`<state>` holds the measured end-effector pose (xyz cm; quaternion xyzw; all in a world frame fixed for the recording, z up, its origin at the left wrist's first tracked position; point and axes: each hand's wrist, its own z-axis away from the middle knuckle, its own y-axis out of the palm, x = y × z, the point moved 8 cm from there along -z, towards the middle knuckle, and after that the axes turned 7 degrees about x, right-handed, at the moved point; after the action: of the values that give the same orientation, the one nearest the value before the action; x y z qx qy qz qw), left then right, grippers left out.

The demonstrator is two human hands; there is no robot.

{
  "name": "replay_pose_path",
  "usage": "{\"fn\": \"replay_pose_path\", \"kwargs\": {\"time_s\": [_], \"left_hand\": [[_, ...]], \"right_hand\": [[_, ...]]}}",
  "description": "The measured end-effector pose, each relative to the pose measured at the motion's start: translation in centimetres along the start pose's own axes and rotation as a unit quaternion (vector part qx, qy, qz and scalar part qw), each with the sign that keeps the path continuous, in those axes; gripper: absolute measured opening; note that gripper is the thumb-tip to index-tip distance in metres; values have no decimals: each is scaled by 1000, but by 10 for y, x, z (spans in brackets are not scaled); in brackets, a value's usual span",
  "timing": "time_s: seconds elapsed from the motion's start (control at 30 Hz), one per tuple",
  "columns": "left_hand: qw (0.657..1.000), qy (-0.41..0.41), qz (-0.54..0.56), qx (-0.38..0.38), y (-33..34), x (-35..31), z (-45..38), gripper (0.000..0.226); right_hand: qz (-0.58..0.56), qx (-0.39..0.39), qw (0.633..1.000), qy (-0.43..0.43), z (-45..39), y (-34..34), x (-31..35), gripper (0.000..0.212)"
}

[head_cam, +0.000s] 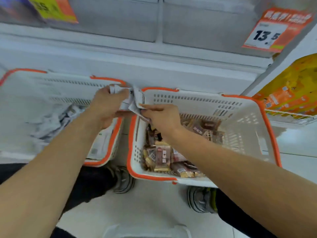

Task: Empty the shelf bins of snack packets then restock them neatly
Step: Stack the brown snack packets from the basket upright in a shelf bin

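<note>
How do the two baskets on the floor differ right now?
The left basket holds white packets; the right basket holds brown packets. The left basket runs off frame; the right basket shows whole. Both are white, slotted, orange-rimmed.

Left basket point(10, 79) — edge-cropped, its white packets point(51, 124) blurred

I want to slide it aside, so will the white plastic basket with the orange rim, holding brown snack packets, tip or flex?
The white orange-rimmed basket probably slides without tipping: it looks wide and low. Its brown snack packets lie loose, so may shift.
</note>
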<state>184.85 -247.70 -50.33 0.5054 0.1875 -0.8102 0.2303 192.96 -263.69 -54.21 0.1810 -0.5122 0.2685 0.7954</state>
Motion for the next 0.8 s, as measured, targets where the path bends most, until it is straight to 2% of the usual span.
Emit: {"fn": "replay_pose_path", "kwargs": {"time_s": [0.07, 0.13, 0.23, 0.3, 0.33, 0.43, 0.5, 0.57, 0.6, 0.63, 0.7, 0.8], "left_hand": [[996, 36, -25, -74, -55, -14, 9, 23], [987, 48, -91, -119, -93, -19, 18, 38], [973, -26, -206, -97, -115, 7, 19, 71], [947, -74, -303, -73, -110, 31, 17, 78], [936, -69, -338, -71, -102, 37, 16, 75], [917, 36, -394, -42, -44, 33, 15, 51], [903, 95, -419, 29, 14, 35, 13, 37], [887, 107, -437, 107, 68, 49, 11, 28], [875, 110, -449, 140, 94, 58, 9, 25], [863, 107, -464, 170, 117, 66, 6, 23], [836, 109, -490, 220, 161, 82, 1, 22], [786, 102, -544, 275, 220, 111, -12, 33]], "right_hand": [[33, 55, 997, -49, -3, 55, 24, 21], [112, 154, 979, -75, -1, 101, 43, 32], [272, 275, 919, -78, -1, 122, 42, 47], [349, 272, 892, -94, -6, 91, 34, 42], [380, 253, 883, -103, -7, 66, 31, 35], [463, 216, 858, -54, -16, -34, 8, 11], [557, 185, 810, 20, -30, -109, -12, 16], [630, 142, 755, 112, -37, -177, -31, 26], [644, 122, 742, 140, -35, -202, -38, 29], [637, 106, 747, 157, -33, -222, -45, 33], [586, 88, 783, 189, -25, -247, -64, 45], [520, 103, 816, 230, -16, -259, -110, 89]]}}
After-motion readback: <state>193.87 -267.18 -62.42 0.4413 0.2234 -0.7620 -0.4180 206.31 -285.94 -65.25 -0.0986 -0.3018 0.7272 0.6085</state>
